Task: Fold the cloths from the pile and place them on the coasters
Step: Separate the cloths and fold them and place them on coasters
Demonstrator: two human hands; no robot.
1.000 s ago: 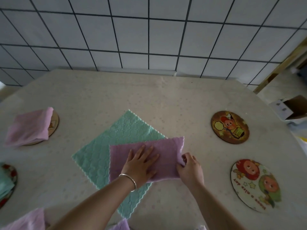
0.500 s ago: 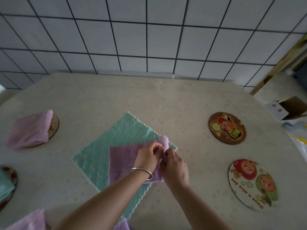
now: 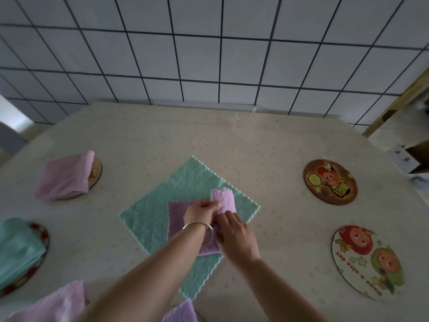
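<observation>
Head view: left hand (image 3: 201,209) and right hand (image 3: 234,233) both pinch the pink cloth (image 3: 222,199), apparently mid-fold, atop the green cloth (image 3: 153,219) at the table's (image 3: 232,140) middle.

Dim, soft light — edges warped, blurred.

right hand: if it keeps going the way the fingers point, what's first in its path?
The right hand points up-left, so it would meet the left hand almost at once; both pinch the purple cloth there. Depth is unclear, but they look nearly touching.
</observation>
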